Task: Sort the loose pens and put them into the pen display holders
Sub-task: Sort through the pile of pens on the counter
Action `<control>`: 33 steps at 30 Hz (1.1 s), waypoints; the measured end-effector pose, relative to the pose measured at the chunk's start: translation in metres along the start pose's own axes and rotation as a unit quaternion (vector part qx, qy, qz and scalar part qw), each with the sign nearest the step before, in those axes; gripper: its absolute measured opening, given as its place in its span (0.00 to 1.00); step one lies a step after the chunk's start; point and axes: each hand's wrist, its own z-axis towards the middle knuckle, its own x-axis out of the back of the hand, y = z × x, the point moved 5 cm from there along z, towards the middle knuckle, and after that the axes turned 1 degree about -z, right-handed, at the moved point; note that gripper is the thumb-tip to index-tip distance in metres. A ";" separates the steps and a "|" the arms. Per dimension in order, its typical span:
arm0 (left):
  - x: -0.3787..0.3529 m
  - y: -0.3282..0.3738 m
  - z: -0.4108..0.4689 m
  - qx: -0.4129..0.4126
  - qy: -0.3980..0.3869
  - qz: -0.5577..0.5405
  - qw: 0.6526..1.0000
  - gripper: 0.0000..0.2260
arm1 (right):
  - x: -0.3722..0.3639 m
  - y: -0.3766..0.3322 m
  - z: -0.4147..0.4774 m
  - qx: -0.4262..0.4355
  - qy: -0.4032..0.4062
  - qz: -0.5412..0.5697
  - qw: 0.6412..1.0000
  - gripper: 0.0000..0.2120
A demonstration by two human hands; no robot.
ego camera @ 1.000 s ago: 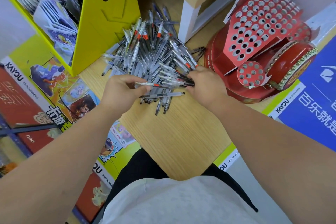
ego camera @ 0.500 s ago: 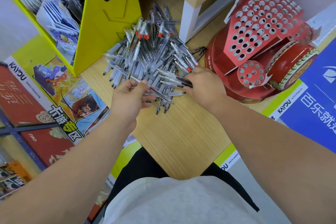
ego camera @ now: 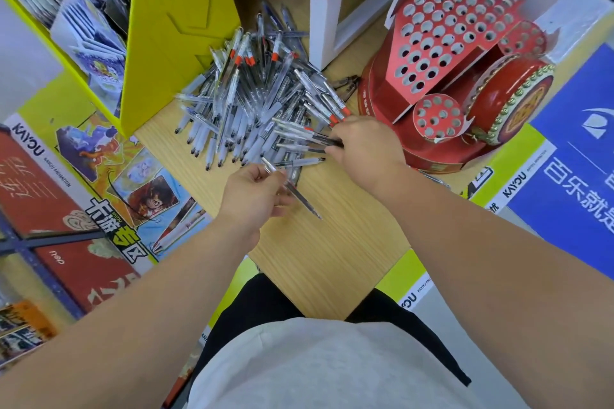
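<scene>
A heap of loose clear pens (ego camera: 255, 100), some with red caps, lies on the wooden table (ego camera: 329, 242). My left hand (ego camera: 252, 192) pinches one pen (ego camera: 299, 196) near the front of the heap; its tip points toward me and to the right. My right hand (ego camera: 365, 149) grips a bundle of several pens (ego camera: 305, 136) at the heap's right edge. The red drum-shaped pen display holder (ego camera: 445, 43), full of round holes with no pens in them, stands just right of that hand, with a small round holder (ego camera: 437, 116) in front.
A yellow KAYOU card stand (ego camera: 172, 26) borders the heap on the left. A white post of a wooden shelf (ego camera: 324, 30) stands behind the pens. Posters cover the floor on both sides. Bare table lies between the heap and my body.
My left hand has drawn one pen out of the heap toward me and turned it. My right hand keeps its bundle and has hardly moved.
</scene>
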 end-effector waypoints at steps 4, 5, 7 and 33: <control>-0.026 -0.015 -0.005 0.020 -0.040 0.023 0.999 0.06 | 0.009 0.027 -0.040 -0.039 0.018 0.070 0.997 0.11; -0.034 -0.019 -0.006 0.025 -0.048 0.027 0.998 0.07 | 0.009 0.036 -0.052 -0.049 0.016 0.071 0.996 0.11; -0.051 -0.027 -0.006 0.046 -0.059 0.020 0.997 0.07 | 0.006 0.056 -0.075 -0.079 0.001 0.059 0.995 0.11; -0.141 -0.024 -0.006 0.066 -0.021 -0.050 0.996 0.19 | -0.013 0.126 -0.124 -0.166 0.097 0.037 0.981 0.14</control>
